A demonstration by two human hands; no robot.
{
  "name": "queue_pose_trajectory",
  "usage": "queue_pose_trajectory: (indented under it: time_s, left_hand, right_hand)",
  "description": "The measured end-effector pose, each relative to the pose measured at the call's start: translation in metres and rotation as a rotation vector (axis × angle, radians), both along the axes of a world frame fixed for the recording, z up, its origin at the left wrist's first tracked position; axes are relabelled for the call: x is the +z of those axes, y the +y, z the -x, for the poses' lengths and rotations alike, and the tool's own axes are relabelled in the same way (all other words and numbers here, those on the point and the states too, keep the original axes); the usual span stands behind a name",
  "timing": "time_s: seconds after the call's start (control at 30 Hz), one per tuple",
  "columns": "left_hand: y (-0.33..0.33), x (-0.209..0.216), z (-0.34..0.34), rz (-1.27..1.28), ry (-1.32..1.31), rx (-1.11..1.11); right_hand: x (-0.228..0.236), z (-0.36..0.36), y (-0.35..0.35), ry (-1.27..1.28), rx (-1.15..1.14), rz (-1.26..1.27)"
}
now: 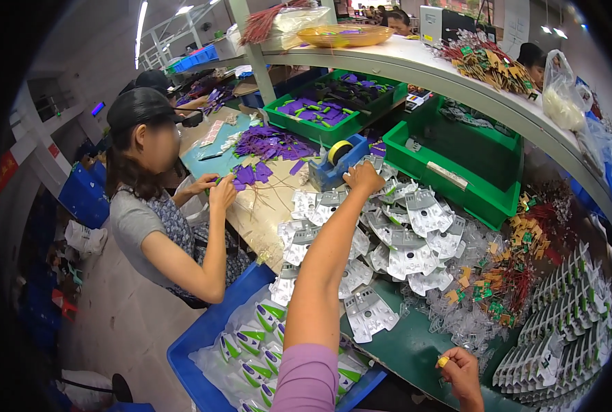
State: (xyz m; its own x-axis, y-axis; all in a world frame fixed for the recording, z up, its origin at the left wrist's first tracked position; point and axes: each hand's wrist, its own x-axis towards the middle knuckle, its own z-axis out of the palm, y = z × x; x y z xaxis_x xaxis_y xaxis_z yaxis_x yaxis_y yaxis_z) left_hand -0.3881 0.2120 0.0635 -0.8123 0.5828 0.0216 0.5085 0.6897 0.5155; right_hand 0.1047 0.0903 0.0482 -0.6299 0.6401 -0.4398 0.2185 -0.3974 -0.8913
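Right hand (pixel 462 374) nearest me, fingers curled narrow with a small yellow piece (pixel 443 361) at the tips; pinched or wrapped on, I cannot tell. Ahead and left of it on the counter (pixel 403 345), silvery shells (pixel 410 261) lie heaped: probably light, stiff and slick, so I'd lift one by its edges. Farther out, my left hand (pixel 366 178) is just beside the blue tape dispenser (pixel 328 178), its hold unclear; that base looks weighty, its yellow roll (pixel 340 152) likely sticky, best taken by a free end.
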Motion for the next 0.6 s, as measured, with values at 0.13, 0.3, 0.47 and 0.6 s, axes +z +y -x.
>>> queue_pose_trajectory:
  time_s: [0.13,0.3,0.47,0.6]
  left_hand:
    - [0.002,-0.011,0.015,0.128,0.04,-0.034]
    - [-0.033,0.008,-0.001,-0.511,0.333,-0.193]
    - [-0.123,0.042,-0.116,-0.692,0.429,-0.594]
    - [-0.219,0.011,-0.234,-0.622,0.373,-0.962]
  right_hand:
    - [-0.002,0.001,0.002,-0.017,-0.015,0.024]
    - [0.004,0.004,-0.002,-0.055,0.076,0.004]
    - [0.006,0.006,-0.001,-0.072,0.124,-0.05]
    - [0.012,0.0,0.013,-0.067,0.016,-0.177]
